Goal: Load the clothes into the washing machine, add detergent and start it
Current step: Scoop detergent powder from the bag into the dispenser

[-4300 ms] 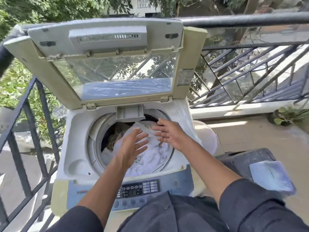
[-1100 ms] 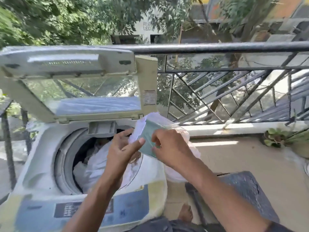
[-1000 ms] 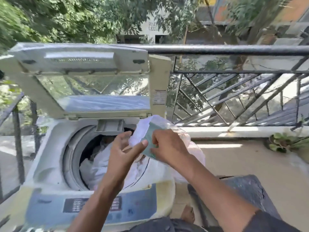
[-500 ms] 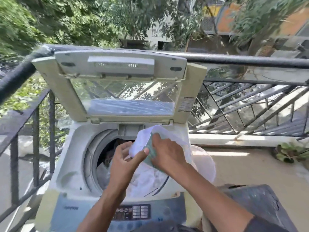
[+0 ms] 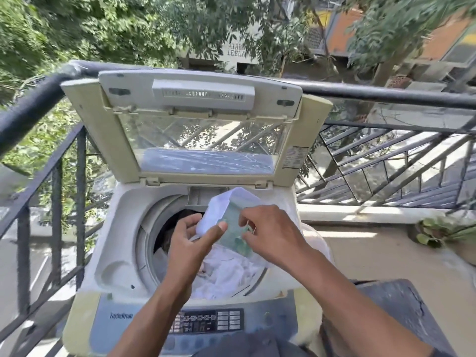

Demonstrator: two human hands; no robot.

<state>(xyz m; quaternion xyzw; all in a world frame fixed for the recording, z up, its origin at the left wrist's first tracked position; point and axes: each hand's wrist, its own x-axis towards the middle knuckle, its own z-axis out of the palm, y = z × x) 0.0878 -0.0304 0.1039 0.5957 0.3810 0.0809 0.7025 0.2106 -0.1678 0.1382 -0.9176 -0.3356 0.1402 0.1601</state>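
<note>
Your left hand (image 5: 189, 243) and right hand (image 5: 270, 234) both pinch the clear plastic detergent pouch (image 5: 226, 217) over the drum of the open cream top-loading washing machine (image 5: 123, 256), white clothes (image 5: 226, 274) piled below.

The detergent packet (image 5: 233, 222), a white and pale green plastic pouch, is held tilted between both hands, with the left hand (image 5: 189, 243) pinching its lower left edge by the thumb and the right hand (image 5: 270, 234) pinching its right side. Directly below the hands stands the top-loading washing machine (image 5: 123, 256), its lid (image 5: 201, 119) raised upright beyond them. White clothes (image 5: 229, 275) fill the drum under the right wrist.
</note>
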